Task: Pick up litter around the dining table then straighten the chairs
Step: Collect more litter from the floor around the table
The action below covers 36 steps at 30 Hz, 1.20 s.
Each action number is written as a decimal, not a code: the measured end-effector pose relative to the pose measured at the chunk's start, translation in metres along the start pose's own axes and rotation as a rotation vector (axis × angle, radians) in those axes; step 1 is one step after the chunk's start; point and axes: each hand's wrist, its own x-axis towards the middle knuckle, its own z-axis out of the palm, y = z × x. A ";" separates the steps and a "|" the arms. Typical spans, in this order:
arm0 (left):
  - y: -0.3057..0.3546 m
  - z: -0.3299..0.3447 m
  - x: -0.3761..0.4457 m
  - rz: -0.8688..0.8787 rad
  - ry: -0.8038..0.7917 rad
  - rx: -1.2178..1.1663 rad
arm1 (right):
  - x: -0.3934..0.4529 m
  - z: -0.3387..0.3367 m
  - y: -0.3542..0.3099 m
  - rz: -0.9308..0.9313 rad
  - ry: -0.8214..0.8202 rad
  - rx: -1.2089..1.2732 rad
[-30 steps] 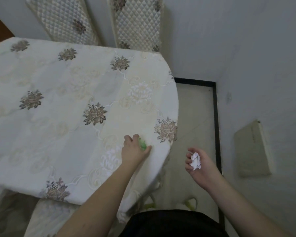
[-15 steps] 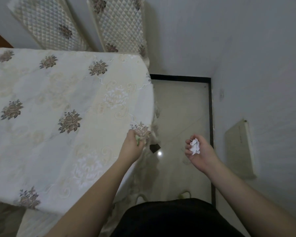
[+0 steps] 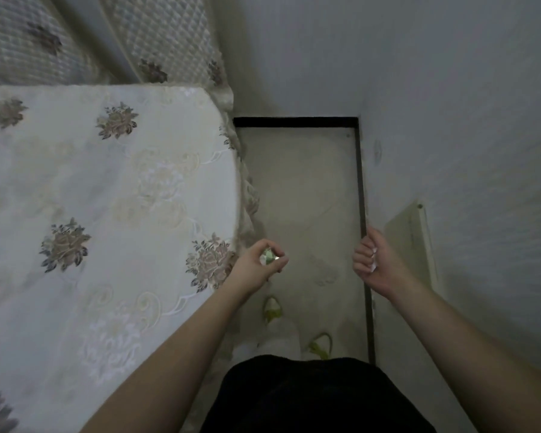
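My left hand (image 3: 258, 264) is off the right edge of the dining table (image 3: 107, 232), over the floor, and grips a small green wrapper (image 3: 267, 256) that shows between its fingers. My right hand (image 3: 374, 260) is closed round a crumpled white paper (image 3: 373, 267); only slivers of the paper peek out. The table carries a cream cloth with brown flower prints. Two quilted chair backs (image 3: 166, 35) stand behind the table at the top left.
A narrow strip of beige floor (image 3: 300, 195) runs between the table and the white wall on the right, edged by a dark skirting line (image 3: 363, 220). A cream panel (image 3: 409, 242) hangs low on that wall. My feet in green-strapped sandals (image 3: 272, 307) stand below.
My left hand lifted the green wrapper off the tabletop and carried it right, past the table edge. My right hand closed tighter round the white paper. The view swung toward the floor.
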 end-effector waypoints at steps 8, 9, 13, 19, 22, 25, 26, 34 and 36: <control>0.008 -0.006 0.073 -0.102 -0.135 -0.163 | 0.034 0.001 0.000 -0.078 0.184 -0.035; 0.008 -0.007 0.082 -0.114 -0.153 -0.162 | 0.041 -0.001 -0.001 -0.093 0.207 -0.057; 0.004 -0.006 0.118 -0.112 -0.204 -0.108 | 0.078 -0.011 -0.007 -0.141 0.277 -0.133; -0.015 0.017 0.169 -0.105 -0.278 0.003 | 0.150 -0.046 0.000 -0.106 0.329 -0.211; -0.032 0.047 0.192 -0.115 -0.215 0.061 | 0.193 -0.072 0.009 -0.099 0.380 -0.283; -0.047 0.081 0.216 -0.107 -0.072 -0.016 | 0.234 -0.092 0.014 -0.161 0.475 -0.402; -0.054 0.091 0.225 -0.093 -0.030 -0.022 | 0.246 -0.098 0.017 -0.184 0.488 -0.439; -0.174 0.176 0.295 -0.173 0.056 -0.170 | 0.361 -0.187 0.064 -0.314 0.409 -0.594; -0.210 0.189 0.308 -0.160 0.032 -0.092 | 0.392 -0.213 0.079 -0.310 0.429 -0.602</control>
